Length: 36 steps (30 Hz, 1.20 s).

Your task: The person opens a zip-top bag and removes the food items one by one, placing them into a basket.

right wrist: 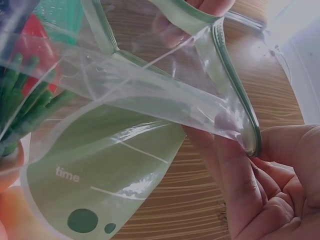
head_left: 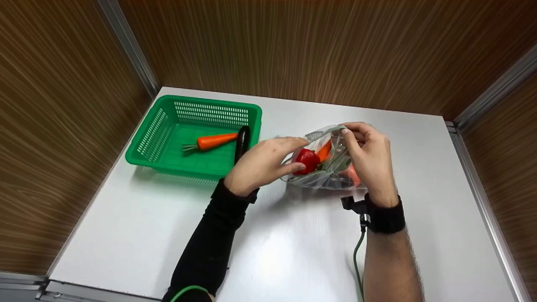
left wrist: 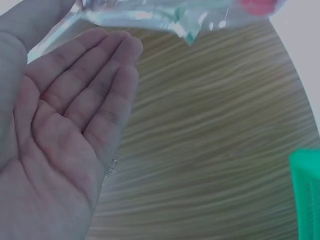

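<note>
A black sleeve (head_left: 209, 247) leads to the left hand (head_left: 262, 163), fingers straight, thumb apart, at the zip bag (head_left: 310, 181) right of the green basket (head_left: 180, 168). The right hand (head_left: 372, 157) pinches its zip rim (right wrist: 234, 82). Limp, probably slippery film: best held by that stiffer rim.

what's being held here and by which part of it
The clear zip bag, pinched at its rim by the right grip. The left grip is at the mouth too, its fingers straight.
</note>
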Each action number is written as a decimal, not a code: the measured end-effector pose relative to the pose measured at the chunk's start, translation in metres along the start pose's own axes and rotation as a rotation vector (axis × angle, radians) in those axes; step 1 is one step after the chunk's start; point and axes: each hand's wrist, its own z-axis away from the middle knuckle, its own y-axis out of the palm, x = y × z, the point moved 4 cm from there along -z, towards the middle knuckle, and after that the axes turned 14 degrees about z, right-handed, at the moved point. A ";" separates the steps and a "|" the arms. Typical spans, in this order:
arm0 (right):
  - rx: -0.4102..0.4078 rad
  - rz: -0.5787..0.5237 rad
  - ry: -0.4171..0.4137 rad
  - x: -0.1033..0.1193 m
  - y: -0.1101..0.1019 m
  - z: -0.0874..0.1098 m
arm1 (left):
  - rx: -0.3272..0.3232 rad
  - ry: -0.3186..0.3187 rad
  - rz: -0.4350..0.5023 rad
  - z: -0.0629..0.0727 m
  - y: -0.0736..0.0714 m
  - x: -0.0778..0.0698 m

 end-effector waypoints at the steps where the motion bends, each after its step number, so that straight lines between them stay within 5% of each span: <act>1: 0.004 0.001 -0.002 0.000 0.000 0.000 | 0.014 0.000 0.005 -0.002 0.003 0.000; 7: 0.033 -0.010 -0.015 0.003 0.003 0.001 | 0.072 0.024 -0.013 -0.013 0.021 0.000; 17: 0.049 0.028 -0.042 0.012 0.010 0.006 | 0.057 0.078 -0.009 -0.024 0.040 0.006; 30: 0.071 -0.002 -0.050 0.018 0.011 0.012 | 0.000 -0.044 -0.117 -0.029 0.050 0.024; 36: 0.082 -0.002 -0.061 0.019 0.013 0.012 | -0.043 -0.140 -0.067 -0.029 0.051 0.034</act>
